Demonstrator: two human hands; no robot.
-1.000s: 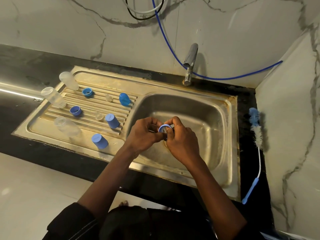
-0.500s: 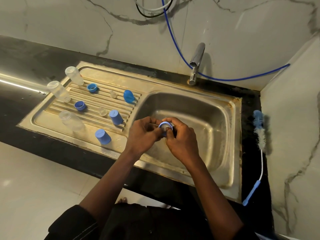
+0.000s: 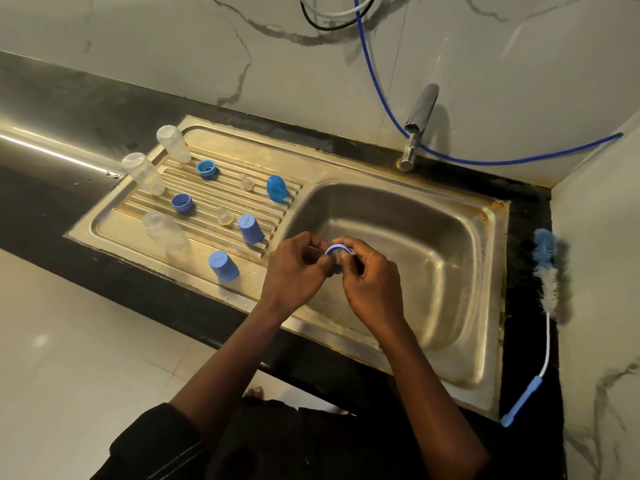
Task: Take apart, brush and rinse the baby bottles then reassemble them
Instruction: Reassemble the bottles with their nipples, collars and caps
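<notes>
Left hand point(image 3: 294, 273) and right hand point(image 3: 372, 285) pinch a blue ring point(image 3: 336, 249) above the basin point(image 3: 436, 237) (close to its drainboard point(image 3: 242, 157) edge)

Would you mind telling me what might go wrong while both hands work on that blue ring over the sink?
The blue ring, pinched between the left hand and right hand, may slip into the basin. The clear bottle standing at the rim of the drainboard might topple if bumped.

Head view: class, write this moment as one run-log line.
left hand: grips blue ring | right hand: pinches same ring | place: over sink basin | bottle brush: lying right of basin, untouched
</notes>
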